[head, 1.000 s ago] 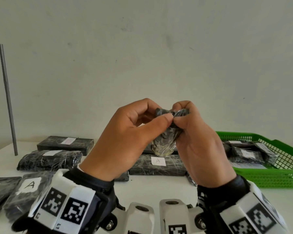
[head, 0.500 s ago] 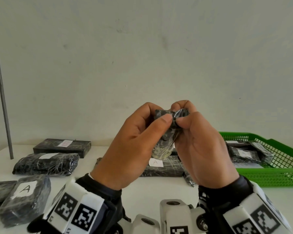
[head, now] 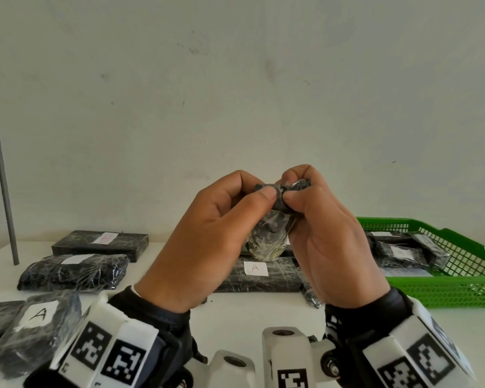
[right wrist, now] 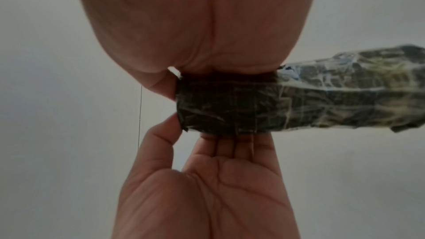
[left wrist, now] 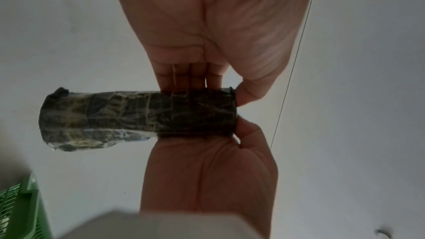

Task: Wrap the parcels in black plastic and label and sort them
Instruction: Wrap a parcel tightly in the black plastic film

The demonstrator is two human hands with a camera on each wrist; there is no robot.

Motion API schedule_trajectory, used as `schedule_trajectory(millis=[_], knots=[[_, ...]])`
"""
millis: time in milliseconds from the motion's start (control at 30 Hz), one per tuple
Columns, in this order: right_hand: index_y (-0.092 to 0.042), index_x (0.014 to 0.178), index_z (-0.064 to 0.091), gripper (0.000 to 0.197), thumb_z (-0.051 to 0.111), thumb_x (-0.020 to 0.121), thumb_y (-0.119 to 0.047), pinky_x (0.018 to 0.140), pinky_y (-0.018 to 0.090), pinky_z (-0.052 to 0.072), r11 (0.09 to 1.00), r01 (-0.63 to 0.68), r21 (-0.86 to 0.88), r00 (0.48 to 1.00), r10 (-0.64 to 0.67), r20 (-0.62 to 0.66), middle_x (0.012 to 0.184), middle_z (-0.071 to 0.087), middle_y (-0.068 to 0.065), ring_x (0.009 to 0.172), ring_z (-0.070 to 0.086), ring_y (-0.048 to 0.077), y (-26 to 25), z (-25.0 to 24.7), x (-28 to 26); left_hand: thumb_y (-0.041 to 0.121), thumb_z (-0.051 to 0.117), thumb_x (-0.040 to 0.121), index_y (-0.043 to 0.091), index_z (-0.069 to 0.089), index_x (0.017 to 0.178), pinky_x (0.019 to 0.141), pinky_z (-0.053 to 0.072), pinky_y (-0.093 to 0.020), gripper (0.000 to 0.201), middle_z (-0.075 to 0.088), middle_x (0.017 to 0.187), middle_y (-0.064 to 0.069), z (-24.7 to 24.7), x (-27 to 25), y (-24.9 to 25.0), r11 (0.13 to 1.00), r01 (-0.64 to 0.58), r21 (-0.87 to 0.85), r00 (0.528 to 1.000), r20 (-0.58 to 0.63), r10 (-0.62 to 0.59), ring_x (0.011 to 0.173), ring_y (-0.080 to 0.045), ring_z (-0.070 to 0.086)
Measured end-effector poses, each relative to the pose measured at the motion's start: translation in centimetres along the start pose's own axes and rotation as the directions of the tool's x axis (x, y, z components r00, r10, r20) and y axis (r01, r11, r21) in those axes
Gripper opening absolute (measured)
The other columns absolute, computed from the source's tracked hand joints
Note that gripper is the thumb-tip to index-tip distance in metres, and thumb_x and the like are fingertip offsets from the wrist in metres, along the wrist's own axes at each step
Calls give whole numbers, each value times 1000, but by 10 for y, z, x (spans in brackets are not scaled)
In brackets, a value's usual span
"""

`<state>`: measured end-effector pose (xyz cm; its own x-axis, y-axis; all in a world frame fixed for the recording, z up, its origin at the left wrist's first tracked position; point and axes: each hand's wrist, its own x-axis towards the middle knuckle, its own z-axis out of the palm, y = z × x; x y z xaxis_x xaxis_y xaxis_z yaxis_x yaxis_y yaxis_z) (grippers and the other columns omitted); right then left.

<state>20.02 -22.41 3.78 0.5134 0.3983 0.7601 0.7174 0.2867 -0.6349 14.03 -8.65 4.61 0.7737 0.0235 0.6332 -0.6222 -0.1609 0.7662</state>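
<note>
A small parcel wrapped in crinkled black plastic is held upright in the air above the table, between both hands. My left hand pinches its top end with thumb and curled fingers. My right hand grips the same end from the other side, thumb against the twisted plastic. In the left wrist view the parcel sticks out to the left, past my left hand. The right wrist view has the parcel running right from my right hand. No label shows on it.
On the white table lie several wrapped parcels: a long one marked A under my hands, and others at the left. A green basket at the right holds labelled parcels. A grey rod stands far left.
Both hands keep the parcel raised in about the same place. My thumbs have shifted closer together over its top end, and the head view has drifted a little.
</note>
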Motion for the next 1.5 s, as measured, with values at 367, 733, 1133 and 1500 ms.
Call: schedule_trajectory(millis=[367,733,1133,1500], knots=[[-21,91,49,18,61,78,-25,70,47,29,953,-212,216,977,206,49,83,37,6,80,31,28,-5,-6,0,51,61,86,25,75,86,102,49,-66,30,70,95,-23,-11,2,2,998,34,50,999,7,-35,100,-48,64],[-39,89,53,10,53,86,-29,77,54,43,934,-221,281,974,224,22,83,47,-1,86,47,27,-5,-5,2,50,66,81,19,74,88,101,46,-71,33,61,101,-36,-11,1,4,996,86,36,996,8,-86,101,-57,56],[-19,84,51,8,46,86,-25,74,49,30,895,-299,331,951,307,31,87,39,8,86,35,28,-8,-1,2,54,74,72,13,69,84,102,42,-76,42,57,101,-40,-8,0,5,985,169,21,986,-13,-169,88,-51,59],[-15,89,53,34,47,91,-48,79,41,52,831,-351,431,932,356,72,84,53,14,86,58,29,-18,-2,5,30,86,83,25,72,96,92,60,-49,19,76,96,1,-22,2,0,966,-2,258,998,69,-17,99,-20,73]])
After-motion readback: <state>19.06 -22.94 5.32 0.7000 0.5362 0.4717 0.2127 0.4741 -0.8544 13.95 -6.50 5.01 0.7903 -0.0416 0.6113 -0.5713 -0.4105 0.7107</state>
